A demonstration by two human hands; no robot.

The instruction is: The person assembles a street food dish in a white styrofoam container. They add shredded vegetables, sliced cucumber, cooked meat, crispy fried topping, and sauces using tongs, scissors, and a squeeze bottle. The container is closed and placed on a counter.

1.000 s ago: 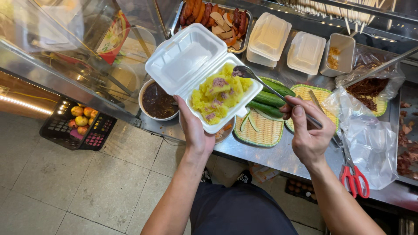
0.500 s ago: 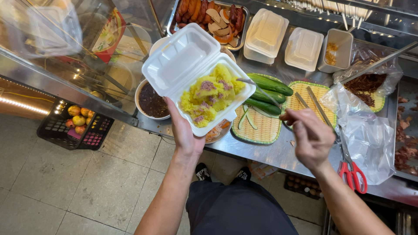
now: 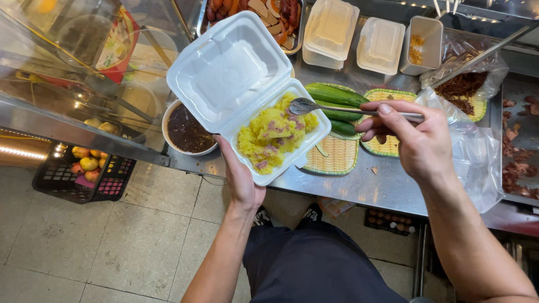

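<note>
Steel table (image 3: 393,185) w/ food trays behind. Left hand (image 3: 238,177) cups open foam box (image 3: 252,95) of yellow rice from below, held over the table edge; right hand (image 3: 412,140) pinches spoon (image 3: 306,105) above rice. Box could tip, spilling rice onto floor.

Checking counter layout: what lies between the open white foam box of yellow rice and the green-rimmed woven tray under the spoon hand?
In the head view, green cucumbers on another woven tray.
</note>
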